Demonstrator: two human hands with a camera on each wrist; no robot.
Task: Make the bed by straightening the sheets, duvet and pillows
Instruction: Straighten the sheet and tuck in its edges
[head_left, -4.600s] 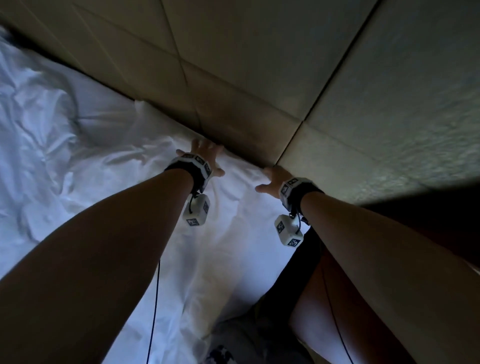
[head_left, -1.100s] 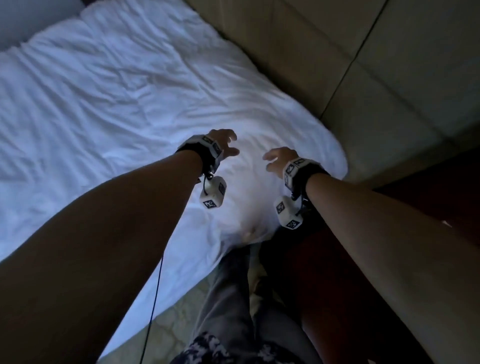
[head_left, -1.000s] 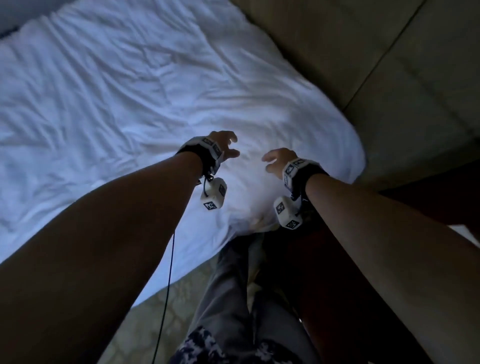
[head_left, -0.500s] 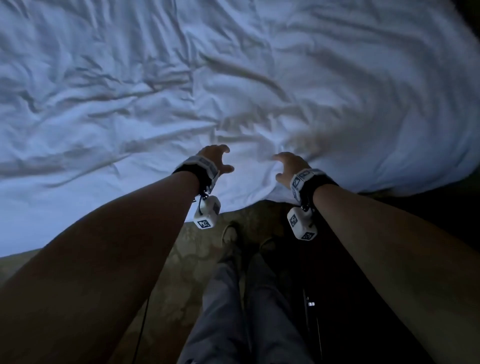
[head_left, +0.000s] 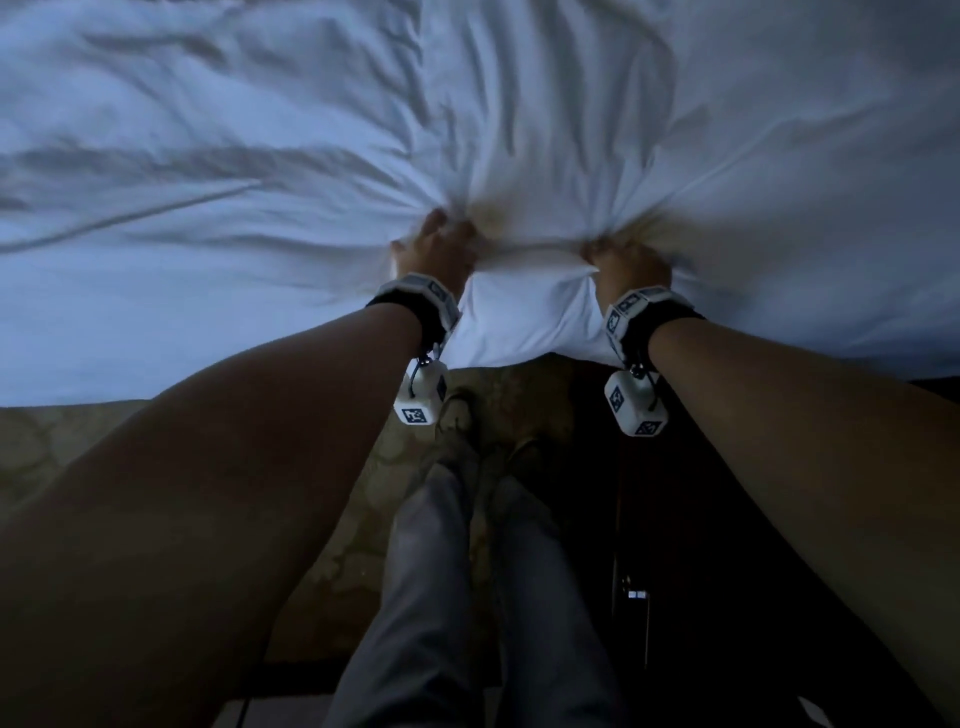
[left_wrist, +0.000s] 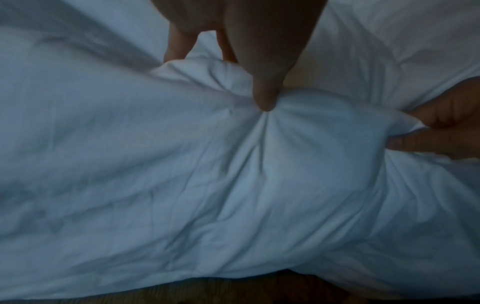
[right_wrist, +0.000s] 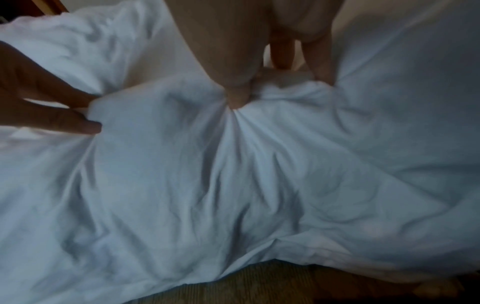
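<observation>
At the bottom of the head view two trousered legs (head_left: 457, 597) stand on patterned carpet (head_left: 62, 447). Above them, mid-frame, the left hand (head_left: 434, 249) and the right hand (head_left: 626, 260) each clutch a bunched fistful of the one white duvet (head_left: 208, 156), thumbs pressed into the fabric near its hanging edge. Beyond, the duvet fills the upper frame, spread over the bed but heavily creased, with folds fanning out from both grips. Straightening looks only begun; no pillows or bare sheets are in view.

Left grip (head_left: 435, 248) and right grip (head_left: 626, 260) side by side at the duvet's (head_left: 260, 182) near edge; floor (head_left: 62, 441) below.
</observation>
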